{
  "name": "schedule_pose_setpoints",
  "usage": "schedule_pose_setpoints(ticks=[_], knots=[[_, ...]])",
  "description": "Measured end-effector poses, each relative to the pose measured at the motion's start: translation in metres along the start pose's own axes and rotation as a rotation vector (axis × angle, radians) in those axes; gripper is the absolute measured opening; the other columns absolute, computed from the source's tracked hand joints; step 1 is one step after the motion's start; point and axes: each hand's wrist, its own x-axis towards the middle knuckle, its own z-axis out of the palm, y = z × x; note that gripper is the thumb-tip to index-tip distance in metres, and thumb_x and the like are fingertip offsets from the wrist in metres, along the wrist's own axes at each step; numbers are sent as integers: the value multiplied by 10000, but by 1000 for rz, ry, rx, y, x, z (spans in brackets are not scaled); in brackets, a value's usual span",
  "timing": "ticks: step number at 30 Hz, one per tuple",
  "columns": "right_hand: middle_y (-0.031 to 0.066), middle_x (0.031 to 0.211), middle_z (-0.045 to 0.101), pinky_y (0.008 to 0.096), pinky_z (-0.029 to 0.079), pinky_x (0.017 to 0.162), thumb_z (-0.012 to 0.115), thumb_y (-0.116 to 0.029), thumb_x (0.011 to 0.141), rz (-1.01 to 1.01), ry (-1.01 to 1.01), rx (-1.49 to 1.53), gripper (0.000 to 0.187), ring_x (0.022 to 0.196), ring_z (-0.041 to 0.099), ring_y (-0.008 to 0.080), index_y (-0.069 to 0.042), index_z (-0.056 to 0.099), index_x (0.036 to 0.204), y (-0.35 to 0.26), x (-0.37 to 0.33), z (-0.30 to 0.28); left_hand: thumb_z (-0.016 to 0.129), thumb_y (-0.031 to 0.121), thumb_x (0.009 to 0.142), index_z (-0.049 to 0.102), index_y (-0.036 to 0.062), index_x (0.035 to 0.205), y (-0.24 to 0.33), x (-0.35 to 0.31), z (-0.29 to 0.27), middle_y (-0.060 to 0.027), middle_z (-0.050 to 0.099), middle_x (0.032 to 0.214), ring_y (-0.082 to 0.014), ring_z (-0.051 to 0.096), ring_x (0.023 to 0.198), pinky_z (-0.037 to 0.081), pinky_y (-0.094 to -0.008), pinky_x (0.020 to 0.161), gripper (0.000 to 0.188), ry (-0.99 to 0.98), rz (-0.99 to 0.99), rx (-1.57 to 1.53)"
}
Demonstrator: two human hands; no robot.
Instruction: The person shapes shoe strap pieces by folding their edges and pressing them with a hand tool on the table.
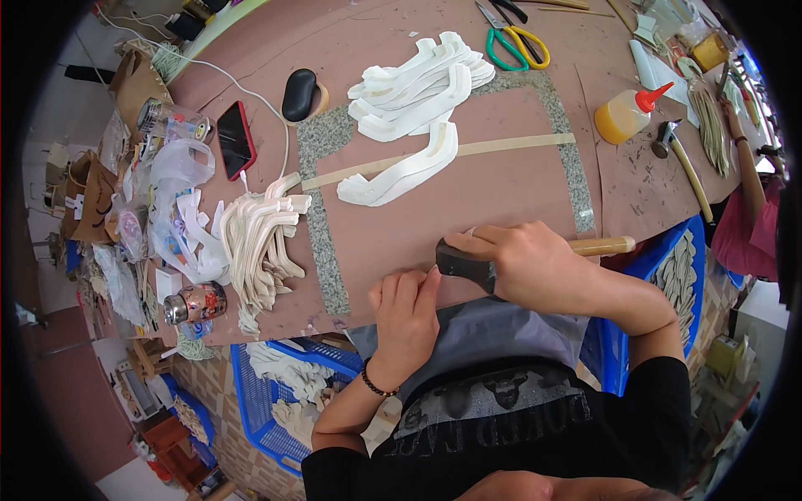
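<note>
My right hand point(530, 263) is wrapped round a hammer point(464, 265) close to its dark head, and the pale wooden handle sticks out to the right. The head rests low over the table's near edge. Just left of it, my left hand point(405, 313) has its fingers bent and its thumb and fingertips drawn together at the edge. Whatever those fingertips hold is too small or hidden to make out. Beyond both hands lies a single bent white strip point(401, 174), and behind it a pile of similar white strips point(413, 92).
Cream strips point(259, 242), a phone point(236, 140) and a patterned flask point(195, 303) lie left. Scissors point(514, 46), a glue bottle point(622, 121) and another hammer point(681, 159) lie to the right. Blue baskets point(251, 409) stand below. Another person's arm point(748, 171) shows far right.
</note>
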Motion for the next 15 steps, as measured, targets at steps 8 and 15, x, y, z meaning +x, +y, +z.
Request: schedule_pose_setpoints(ticks=[8,15], knots=[[113,904,672,409,588,659,661,-187,914,-80,160,-29,337,790,721,322,-36,616,1211,0,6,7,685,30,774,686,-17,1220,-1,-16,-5,-83,603,1068,-239,590,1005,368,-405,886,449,-5,38,60],[100,903,659,409,587,646,665,-194,904,-80,115,-29,261,809,715,309,-48,633,1118,-9,10,8,706,31,778,697,0,1192,-1,-24,-1,-76,612,1061,-246,596,961,370,-400,871,415,18,3,47]])
